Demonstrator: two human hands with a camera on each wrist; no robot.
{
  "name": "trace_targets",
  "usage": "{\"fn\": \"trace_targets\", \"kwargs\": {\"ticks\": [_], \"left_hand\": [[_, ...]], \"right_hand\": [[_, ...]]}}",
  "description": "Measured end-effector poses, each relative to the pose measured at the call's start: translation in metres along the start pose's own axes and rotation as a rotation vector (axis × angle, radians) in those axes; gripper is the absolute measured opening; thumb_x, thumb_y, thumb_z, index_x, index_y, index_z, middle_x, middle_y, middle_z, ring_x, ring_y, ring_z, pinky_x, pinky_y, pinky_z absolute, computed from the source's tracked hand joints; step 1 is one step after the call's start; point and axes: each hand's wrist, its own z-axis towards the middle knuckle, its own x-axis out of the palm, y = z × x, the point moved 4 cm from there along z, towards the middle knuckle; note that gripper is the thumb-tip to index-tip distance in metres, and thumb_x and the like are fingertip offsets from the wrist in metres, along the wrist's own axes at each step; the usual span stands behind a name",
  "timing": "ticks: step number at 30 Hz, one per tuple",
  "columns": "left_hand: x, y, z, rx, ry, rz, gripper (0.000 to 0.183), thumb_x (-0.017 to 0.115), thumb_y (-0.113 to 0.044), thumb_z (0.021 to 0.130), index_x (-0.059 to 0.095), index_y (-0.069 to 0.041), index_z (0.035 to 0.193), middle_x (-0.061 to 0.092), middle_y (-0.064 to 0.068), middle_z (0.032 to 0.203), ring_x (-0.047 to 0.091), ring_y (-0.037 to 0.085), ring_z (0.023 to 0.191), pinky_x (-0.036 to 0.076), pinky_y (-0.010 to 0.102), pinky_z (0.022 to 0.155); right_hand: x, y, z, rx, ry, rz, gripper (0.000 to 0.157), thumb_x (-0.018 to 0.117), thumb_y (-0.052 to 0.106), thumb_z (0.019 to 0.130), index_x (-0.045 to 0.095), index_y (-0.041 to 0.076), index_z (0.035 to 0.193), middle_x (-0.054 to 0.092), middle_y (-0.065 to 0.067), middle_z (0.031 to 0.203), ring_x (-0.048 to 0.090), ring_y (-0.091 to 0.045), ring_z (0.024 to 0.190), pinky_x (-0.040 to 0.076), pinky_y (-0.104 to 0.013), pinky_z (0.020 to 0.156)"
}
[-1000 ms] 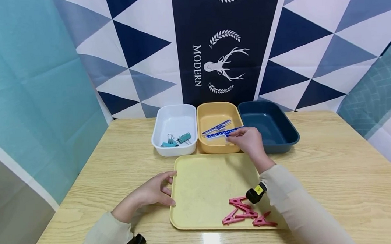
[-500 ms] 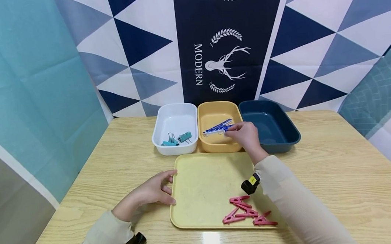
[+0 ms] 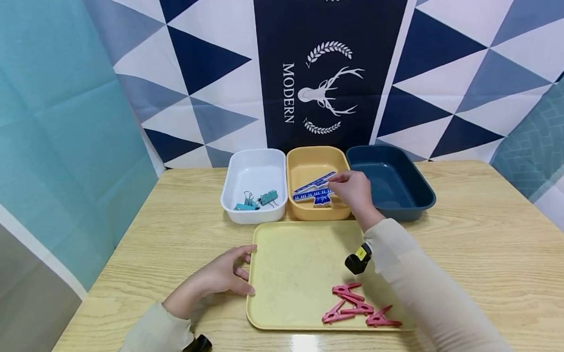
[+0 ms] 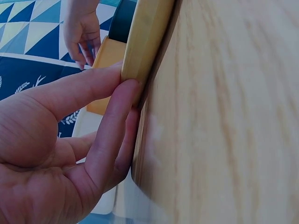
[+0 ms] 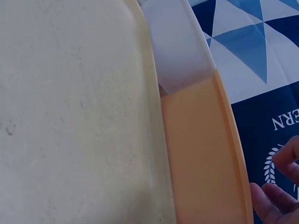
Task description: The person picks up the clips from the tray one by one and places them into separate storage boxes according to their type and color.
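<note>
My left hand (image 3: pixel 222 275) holds the left edge of a yellow tray (image 3: pixel 296 260), thumb and fingertips against its rim. In the left wrist view, the left hand's fingers (image 4: pixel 110 126) bend at that rim. My right hand (image 3: pixel 356 193) hovers over the right side of the yellow-orange bin (image 3: pixel 319 212). Its thumb and fingers (image 5: pixel 287 161) stand apart in the right wrist view, nothing visible between them. Inside that bin lie blue-and-white clips with a piano-key print, the nearer clip (image 3: pixel 313 194) close to the right fingertips and another clip (image 3: pixel 316 182) behind it.
Several pink clothespins (image 3: pixel 356 306) lie at the tray's near right. Left of the yellow-orange bin stands a white bin (image 3: pixel 255 216) with teal binder clips (image 3: pixel 268 198). A dark blue bin (image 3: pixel 390 183) stands on its right. A patterned cloth (image 3: pixel 219 67) hangs behind the wooden table (image 3: pixel 481 240).
My right hand has lowered the blue-and-white clip into the yellow-orange bin and let go of it. The clip now lies flat there. My left hand has stayed at the tray's edge.
</note>
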Motion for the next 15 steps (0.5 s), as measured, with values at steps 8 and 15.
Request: {"fn": "trace_targets", "kwargs": {"ticks": [8, 15], "left_hand": [[0.001, 0.0, 0.001, 0.003, 0.002, -0.003, 0.091, 0.079, 0.007, 0.066, 0.031, -0.001, 0.142, 0.038, 0.015, 0.116, 0.051, 0.022, 0.089, 0.053, 0.033, 0.066], [0.0, 0.0, 0.0, 0.002, 0.003, -0.001, 0.091, 0.079, 0.007, 0.066, 0.03, -0.001, 0.142, 0.038, 0.015, 0.116, 0.052, 0.022, 0.089, 0.052, 0.032, 0.066]], "right_hand": [[-0.004, -0.001, -0.005, -0.019, -0.005, 0.048, 0.027, 0.064, 0.022, 0.088, 0.066, 0.005, 0.109, 0.057, -0.012, 0.108, 0.05, -0.026, 0.097, 0.048, -0.033, 0.082], [-0.006, 0.0, -0.011, -0.041, -0.012, 0.042, 0.03, 0.064, 0.021, 0.087, 0.065, 0.004, 0.111, 0.055, -0.012, 0.104, 0.049, -0.024, 0.092, 0.048, -0.025, 0.07]]}}
